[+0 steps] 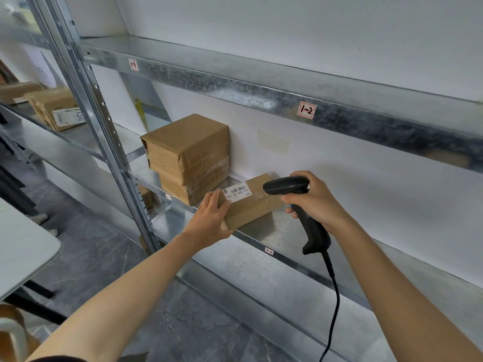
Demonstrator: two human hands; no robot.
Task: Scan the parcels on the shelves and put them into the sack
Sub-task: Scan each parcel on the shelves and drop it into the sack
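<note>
We find the left grip [209,218] clasping the near end of the flat parcel [254,209], thumb on its front face. The parcel lies centre frame at the front edge of the shelf [282,231], label [236,192] up. The right grip [315,202] is wrapped round the scanner [312,228], whose head is just above the parcel. Stacked boxes [188,152] stand just left; open shelf surface runs to the lower right.

The flat parcel [251,209] is plain brown cardboard; its white label [236,192] carries black bars and digits. Right of it, the scanner [286,185] and cable [335,288] are black. Left of it, the stacked boxes [188,152] are brown under glossy clear tape. Beneath it, the shelf [287,231] is mottled silver-grey. Above it, a white tag [306,111] has red edging.
</note>
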